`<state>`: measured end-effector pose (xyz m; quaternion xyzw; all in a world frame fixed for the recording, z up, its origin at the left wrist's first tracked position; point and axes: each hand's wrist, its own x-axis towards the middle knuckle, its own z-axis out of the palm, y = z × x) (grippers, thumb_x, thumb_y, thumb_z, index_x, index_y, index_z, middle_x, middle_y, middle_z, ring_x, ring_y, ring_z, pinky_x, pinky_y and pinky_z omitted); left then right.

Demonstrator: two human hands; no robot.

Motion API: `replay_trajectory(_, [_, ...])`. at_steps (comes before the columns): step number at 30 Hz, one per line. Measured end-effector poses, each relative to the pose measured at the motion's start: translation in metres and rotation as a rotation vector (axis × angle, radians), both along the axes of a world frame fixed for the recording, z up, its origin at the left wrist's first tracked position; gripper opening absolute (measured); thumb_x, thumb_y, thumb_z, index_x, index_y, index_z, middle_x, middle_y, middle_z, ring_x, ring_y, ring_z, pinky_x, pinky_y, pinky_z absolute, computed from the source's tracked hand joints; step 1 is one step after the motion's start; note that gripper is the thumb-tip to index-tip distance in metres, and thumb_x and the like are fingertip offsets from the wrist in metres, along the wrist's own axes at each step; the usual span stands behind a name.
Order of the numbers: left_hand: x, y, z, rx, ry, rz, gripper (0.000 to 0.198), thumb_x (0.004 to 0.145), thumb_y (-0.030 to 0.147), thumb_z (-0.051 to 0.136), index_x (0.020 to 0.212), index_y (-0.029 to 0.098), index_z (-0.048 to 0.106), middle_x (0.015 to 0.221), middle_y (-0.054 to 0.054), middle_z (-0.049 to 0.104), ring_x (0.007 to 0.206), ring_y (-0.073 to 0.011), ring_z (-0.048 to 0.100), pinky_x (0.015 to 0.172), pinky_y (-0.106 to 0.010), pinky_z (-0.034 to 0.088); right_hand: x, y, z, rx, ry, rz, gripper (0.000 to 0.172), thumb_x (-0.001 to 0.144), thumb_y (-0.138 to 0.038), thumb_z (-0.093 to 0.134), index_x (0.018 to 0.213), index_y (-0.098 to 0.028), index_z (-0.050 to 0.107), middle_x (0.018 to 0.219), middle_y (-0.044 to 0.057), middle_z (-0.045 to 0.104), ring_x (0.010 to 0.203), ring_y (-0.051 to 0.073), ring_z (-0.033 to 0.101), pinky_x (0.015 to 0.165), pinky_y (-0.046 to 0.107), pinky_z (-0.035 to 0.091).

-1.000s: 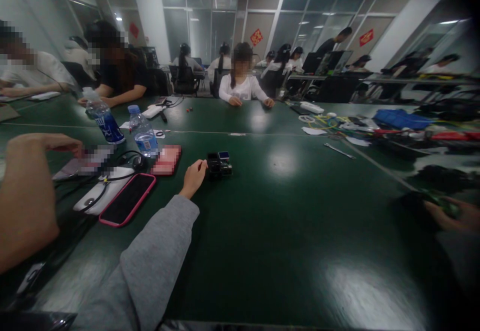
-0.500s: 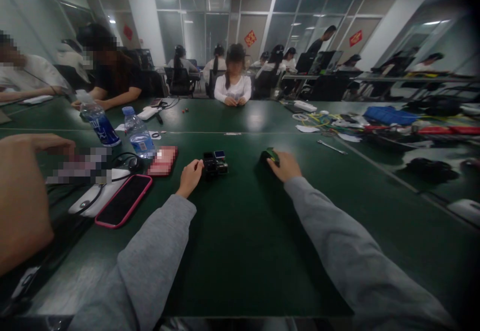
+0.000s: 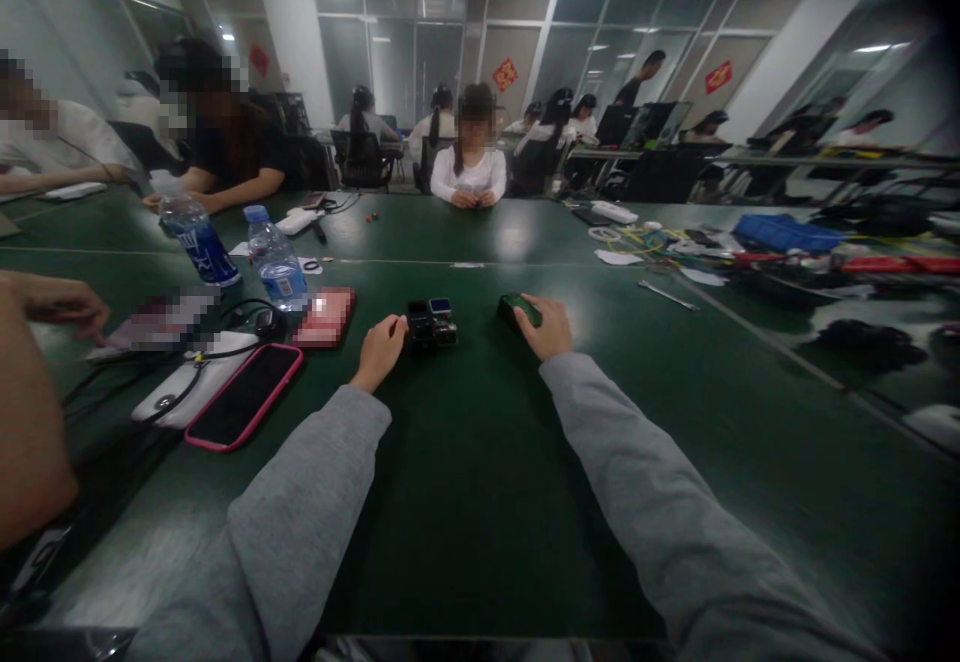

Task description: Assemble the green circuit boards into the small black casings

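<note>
My left hand (image 3: 381, 350) rests on the table with its fingers curled against the left edge of a small black device (image 3: 422, 332). Close against that device stands a small part with a bluish screen-like top (image 3: 440, 307), and a blocky grey-black piece sits just below it. To the right, my right hand (image 3: 549, 326) grips a dark, boxy object (image 3: 516, 309) whose glossy top reflects green. Its exact kind does not show. A gap of bare green table (image 3: 480, 442) separates the two hands' things.
Left of me lie a pink-edged phone (image 3: 246, 397), a red case (image 3: 325, 318), a white power bank (image 3: 176, 382) with cables and two water bottles (image 3: 276, 260). Another person's arm (image 3: 34, 402) reaches in there. At right are a wrench (image 3: 668, 295), tangled cables and a blue tray (image 3: 787, 232).
My right hand has moved left with the dark boxy object, closer to the black device. The left hand stays in place. The other person's hand at far left has drawn back leftward.
</note>
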<state>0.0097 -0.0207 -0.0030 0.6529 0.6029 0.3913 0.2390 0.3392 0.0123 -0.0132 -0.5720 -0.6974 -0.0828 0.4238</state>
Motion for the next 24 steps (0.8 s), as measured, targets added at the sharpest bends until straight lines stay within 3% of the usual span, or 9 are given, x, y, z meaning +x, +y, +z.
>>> replay_trajectory(4, [0.0, -0.001, 0.002, -0.001, -0.004, -0.006, 0.035, 0.093, 0.046, 0.037, 0.077, 0.022, 0.056, 0.069, -0.001, 0.058, 0.065, -0.0164, 0.055, 0.061, -0.027, 0.036, -0.001, -0.001, 0.002, 0.044, 0.058, -0.052, 0.039, 0.092, -0.041, 0.04, 0.11, -0.016, 0.065, 0.108, 0.013, 0.063, 0.105, 0.026, 0.053, 0.098, 0.042, 0.042])
replay_trajectory(9, [0.0, -0.003, 0.003, 0.002, -0.023, 0.002, 0.033, 0.093, 0.045, 0.038, 0.077, 0.022, 0.057, 0.069, -0.001, 0.059, 0.065, -0.0168, 0.054, 0.061, -0.027, 0.036, 0.006, 0.0, 0.0, 0.054, 0.247, -0.179, 0.034, 0.089, -0.031, 0.036, 0.103, -0.017, 0.064, 0.1, 0.012, 0.062, 0.087, 0.022, 0.055, 0.086, 0.038, 0.046])
replay_trajectory(16, [0.0, 0.001, 0.002, 0.028, -0.049, -0.02, 0.044, 0.092, 0.049, 0.037, 0.067, 0.019, 0.057, 0.067, -0.002, 0.058, 0.063, -0.0154, 0.05, 0.059, -0.027, 0.034, 0.012, -0.001, 0.0, -0.047, 0.483, -0.331, 0.028, 0.084, -0.029, 0.041, 0.098, -0.018, 0.062, 0.071, 0.004, 0.06, 0.066, 0.02, 0.054, 0.07, 0.033, 0.043])
replay_trajectory(19, [-0.001, 0.002, 0.002, 0.017, -0.124, -0.009, 0.046, 0.09, 0.051, 0.042, 0.06, 0.018, 0.053, 0.058, 0.001, 0.05, 0.057, -0.0131, 0.044, 0.054, -0.026, 0.03, 0.012, 0.002, -0.002, -0.107, 0.535, -0.338, 0.025, 0.082, -0.029, 0.043, 0.094, -0.019, 0.062, 0.065, 0.002, 0.058, 0.06, 0.018, 0.052, 0.066, 0.032, 0.043])
replay_trajectory(24, [-0.002, 0.004, 0.002, 0.024, -0.333, 0.082, 0.042, 0.086, 0.048, 0.05, 0.057, 0.02, 0.044, 0.052, 0.004, 0.036, 0.049, -0.0095, 0.033, 0.047, -0.025, 0.022, 0.011, 0.005, -0.003, -0.145, 0.614, -0.234, 0.024, 0.082, -0.035, 0.046, 0.09, -0.018, 0.062, 0.057, -0.001, 0.053, 0.053, 0.017, 0.052, 0.059, 0.03, 0.045])
